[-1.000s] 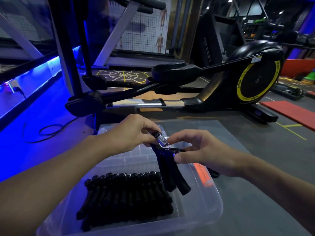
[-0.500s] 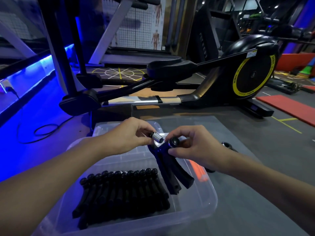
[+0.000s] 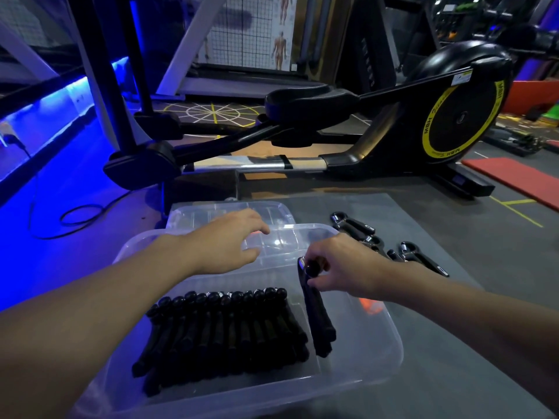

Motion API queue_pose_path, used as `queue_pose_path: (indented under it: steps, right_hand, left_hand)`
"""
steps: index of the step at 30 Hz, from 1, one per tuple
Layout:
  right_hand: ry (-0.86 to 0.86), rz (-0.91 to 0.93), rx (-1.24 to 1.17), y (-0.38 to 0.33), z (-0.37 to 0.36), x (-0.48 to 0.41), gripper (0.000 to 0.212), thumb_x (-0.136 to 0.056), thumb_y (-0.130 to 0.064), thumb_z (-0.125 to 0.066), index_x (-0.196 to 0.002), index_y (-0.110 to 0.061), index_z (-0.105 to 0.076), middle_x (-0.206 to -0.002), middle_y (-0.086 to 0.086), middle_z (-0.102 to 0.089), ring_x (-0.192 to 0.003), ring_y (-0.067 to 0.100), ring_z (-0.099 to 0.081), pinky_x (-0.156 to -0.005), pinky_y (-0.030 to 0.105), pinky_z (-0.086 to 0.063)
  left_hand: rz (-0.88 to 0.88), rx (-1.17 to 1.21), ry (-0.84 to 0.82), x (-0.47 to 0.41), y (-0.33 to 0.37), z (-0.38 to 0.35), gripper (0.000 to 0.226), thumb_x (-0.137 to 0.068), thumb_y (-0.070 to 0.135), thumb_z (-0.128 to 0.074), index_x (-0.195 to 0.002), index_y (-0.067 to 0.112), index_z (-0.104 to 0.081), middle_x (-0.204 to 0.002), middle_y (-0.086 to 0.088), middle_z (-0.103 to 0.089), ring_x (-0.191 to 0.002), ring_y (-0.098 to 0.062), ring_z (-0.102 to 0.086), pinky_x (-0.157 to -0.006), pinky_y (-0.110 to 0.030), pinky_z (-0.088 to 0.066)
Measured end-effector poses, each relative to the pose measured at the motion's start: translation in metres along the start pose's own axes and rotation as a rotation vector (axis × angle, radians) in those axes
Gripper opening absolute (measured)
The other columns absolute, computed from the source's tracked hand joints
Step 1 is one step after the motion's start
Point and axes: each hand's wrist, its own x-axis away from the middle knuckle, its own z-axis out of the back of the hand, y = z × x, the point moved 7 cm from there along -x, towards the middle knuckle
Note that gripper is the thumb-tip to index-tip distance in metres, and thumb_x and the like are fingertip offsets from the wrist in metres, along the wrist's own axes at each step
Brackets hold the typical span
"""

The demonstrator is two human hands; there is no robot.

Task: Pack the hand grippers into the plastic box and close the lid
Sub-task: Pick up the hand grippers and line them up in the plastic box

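**Packing stage.** The clear plastic box point(image 3: 396, 343) is shown on the grey tabletop point(image 3: 453, 343). Toward the left side of the box, a row of black hand grippers point(image 3: 223, 328) is packed side by side. A further hand gripper point(image 3: 317, 316) is held inside the box, just right of the row, its top pinched by the curled fingers of the right hand point(image 3: 344, 267). The left hand point(image 3: 223, 246) is held over the far end of the box, fingers relaxed, nothing gripped. The lid point(image 3: 211, 211) lies just behind the box. Loose grippers point(image 3: 420, 258) lie outside the box, beside its far right corner.
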Motion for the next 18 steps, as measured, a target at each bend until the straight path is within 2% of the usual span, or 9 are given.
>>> queue_pose_path:
  steps: [3,7,15,18]
  right_hand:
    - [-0.074,-0.016,0.001,0.009,-0.016,-0.009,0.015,-0.079,-0.029,-0.071,-0.092,-0.023,-0.067,-0.083,-0.006,-0.066,-0.076,0.009,-0.055,-0.071,0.027,-0.051]
    - [-0.124,-0.022,0.056,0.017,-0.031,-0.02,0.016,-0.077,-0.027,-0.07,-0.093,-0.022,-0.067,-0.081,-0.004,-0.067,-0.076,0.014,-0.059,-0.072,0.037,-0.053]
    - [-0.191,-0.05,0.134,0.032,-0.057,-0.034,0.019,-0.076,-0.029,-0.069,-0.095,-0.025,-0.067,-0.089,-0.008,-0.066,-0.086,0.014,-0.059,-0.079,0.039,-0.051]
    - [-0.212,-0.042,0.103,0.032,-0.07,-0.039,0.018,-0.077,-0.022,-0.071,-0.095,-0.017,-0.07,-0.087,-0.001,-0.068,-0.082,0.016,-0.056,-0.073,0.031,-0.047]
  left_hand:
    - [-0.001,-0.046,-0.016,-0.002,-0.001,-0.007,0.05,-0.093,0.033,-0.057,-0.141,0.028,-0.043,-0.147,0.01,-0.033,-0.13,-0.013,-0.04,-0.106,-0.029,-0.032]
    - [0.002,-0.071,-0.037,-0.004,-0.004,-0.016,0.059,-0.092,0.033,-0.057,-0.146,0.029,-0.035,-0.152,0.009,-0.028,-0.136,-0.015,-0.034,-0.111,-0.034,-0.029]
    - [-0.012,-0.134,-0.036,-0.006,-0.01,-0.027,0.062,-0.092,0.036,-0.054,-0.148,0.03,-0.03,-0.155,0.01,-0.026,-0.142,-0.012,-0.022,-0.116,-0.037,-0.02]
    - [-0.021,-0.128,-0.034,-0.005,-0.01,-0.027,0.061,-0.092,0.036,-0.053,-0.148,0.03,-0.031,-0.155,0.01,-0.026,-0.143,-0.012,-0.021,-0.117,-0.036,-0.018]
